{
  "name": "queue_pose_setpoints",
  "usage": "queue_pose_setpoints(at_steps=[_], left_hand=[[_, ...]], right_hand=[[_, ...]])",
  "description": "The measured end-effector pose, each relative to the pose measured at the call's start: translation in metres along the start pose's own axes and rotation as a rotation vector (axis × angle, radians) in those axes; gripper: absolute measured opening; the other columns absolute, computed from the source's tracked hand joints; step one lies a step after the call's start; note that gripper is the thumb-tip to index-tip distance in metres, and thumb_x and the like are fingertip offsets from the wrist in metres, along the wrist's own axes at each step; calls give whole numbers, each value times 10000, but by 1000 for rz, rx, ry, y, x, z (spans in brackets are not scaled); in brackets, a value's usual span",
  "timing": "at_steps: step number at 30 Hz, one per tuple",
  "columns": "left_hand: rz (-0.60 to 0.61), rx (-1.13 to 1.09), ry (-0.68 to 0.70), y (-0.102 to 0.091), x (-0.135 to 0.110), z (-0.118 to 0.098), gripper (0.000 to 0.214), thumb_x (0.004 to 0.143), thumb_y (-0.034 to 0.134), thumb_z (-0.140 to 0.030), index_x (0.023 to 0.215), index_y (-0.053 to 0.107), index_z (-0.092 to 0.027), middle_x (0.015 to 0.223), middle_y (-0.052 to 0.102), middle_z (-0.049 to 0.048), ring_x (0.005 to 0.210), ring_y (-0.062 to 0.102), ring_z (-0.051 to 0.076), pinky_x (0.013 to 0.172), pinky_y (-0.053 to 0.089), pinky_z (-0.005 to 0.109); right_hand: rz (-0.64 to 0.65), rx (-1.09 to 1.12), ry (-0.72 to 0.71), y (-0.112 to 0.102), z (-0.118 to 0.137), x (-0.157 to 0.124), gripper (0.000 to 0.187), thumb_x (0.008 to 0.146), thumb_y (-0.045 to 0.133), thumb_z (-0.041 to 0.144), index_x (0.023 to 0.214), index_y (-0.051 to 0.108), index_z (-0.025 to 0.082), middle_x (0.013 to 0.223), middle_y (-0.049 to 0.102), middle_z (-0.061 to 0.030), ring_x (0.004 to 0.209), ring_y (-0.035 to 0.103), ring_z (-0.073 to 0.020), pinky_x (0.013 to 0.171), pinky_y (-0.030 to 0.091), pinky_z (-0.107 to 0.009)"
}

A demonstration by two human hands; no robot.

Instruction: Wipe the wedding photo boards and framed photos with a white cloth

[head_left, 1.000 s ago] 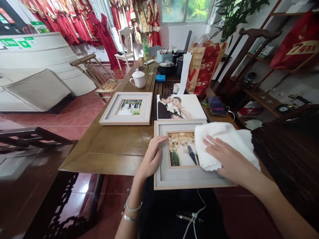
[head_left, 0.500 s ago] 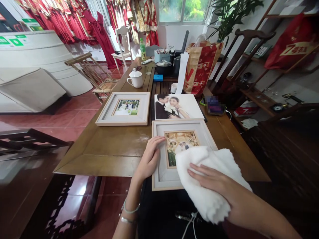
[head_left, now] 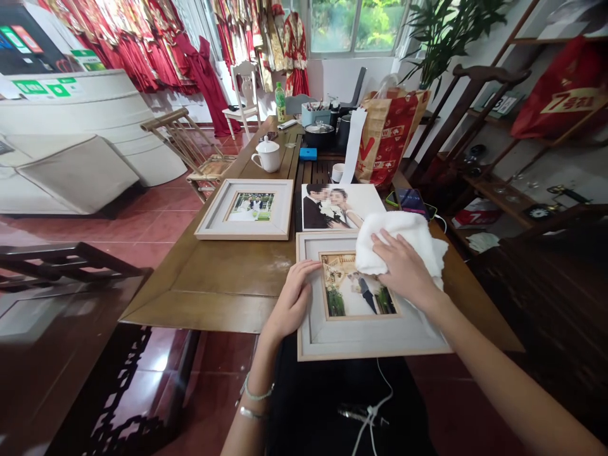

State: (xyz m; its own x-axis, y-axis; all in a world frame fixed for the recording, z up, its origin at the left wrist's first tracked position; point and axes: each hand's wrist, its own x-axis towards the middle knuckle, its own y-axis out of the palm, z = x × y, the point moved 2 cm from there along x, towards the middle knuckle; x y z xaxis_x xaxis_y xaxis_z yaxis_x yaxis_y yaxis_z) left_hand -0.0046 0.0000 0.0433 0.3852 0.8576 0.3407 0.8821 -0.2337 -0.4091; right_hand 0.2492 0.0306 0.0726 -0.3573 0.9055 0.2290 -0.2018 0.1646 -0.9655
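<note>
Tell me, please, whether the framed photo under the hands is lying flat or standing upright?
Flat: the framed photo lies face up on the table.

A wedding dress and photo shop: red gowns (head_left: 156,38) hang behind the long wooden table (head_left: 223,278), where framed wedding portraits (head_left: 247,208) lie; a white counter (head_left: 95,120) stands left of the table.
</note>
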Motion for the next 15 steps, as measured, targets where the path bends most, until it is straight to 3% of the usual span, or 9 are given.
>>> queue_pose_setpoints(at_steps=[4,7,10,12,15], left_hand=[[11,4,-8,0,0,0,434,925,337,-112,1299,507,-250,1361,516,71,1341,376,226,1173,242,474],[0,3,-25,1,0,2,418,919,352,-112,1282,515,-241,1344,518,82,1343,374,231,1166,253,476],[-11,0,-40,1,0,3,414,917,353,-102,1276,514,-230,1335,515,90,1347,367,226,1164,258,472],[-6,4,-37,2,0,3,426,919,349,-95,1293,500,-233,1349,512,82,1350,362,214,1174,243,466],[2,9,-36,1,0,3,431,926,349,-101,1304,495,-249,1360,513,68,1357,356,211,1181,229,466]], right_hand=[[131,147,-121,3,30,1,520,665,487,24,1166,608,88,1452,458,-179,1427,243,-292,1146,220,-561],[262,318,-286,-4,58,-19,538,678,524,47,1205,607,116,1485,420,-147,1441,203,-265,1165,182,-545],[383,423,-362,-22,76,-47,620,660,532,26,1268,581,142,1491,415,-116,1436,225,-245,1177,179,-512],[460,436,-362,-35,75,-66,653,656,505,11,1285,580,172,1493,410,-76,1420,269,-235,1170,232,-475],[490,347,-265,-44,50,-87,709,644,475,6,1305,579,243,1462,450,-19,1356,395,-253,1099,384,-446]])
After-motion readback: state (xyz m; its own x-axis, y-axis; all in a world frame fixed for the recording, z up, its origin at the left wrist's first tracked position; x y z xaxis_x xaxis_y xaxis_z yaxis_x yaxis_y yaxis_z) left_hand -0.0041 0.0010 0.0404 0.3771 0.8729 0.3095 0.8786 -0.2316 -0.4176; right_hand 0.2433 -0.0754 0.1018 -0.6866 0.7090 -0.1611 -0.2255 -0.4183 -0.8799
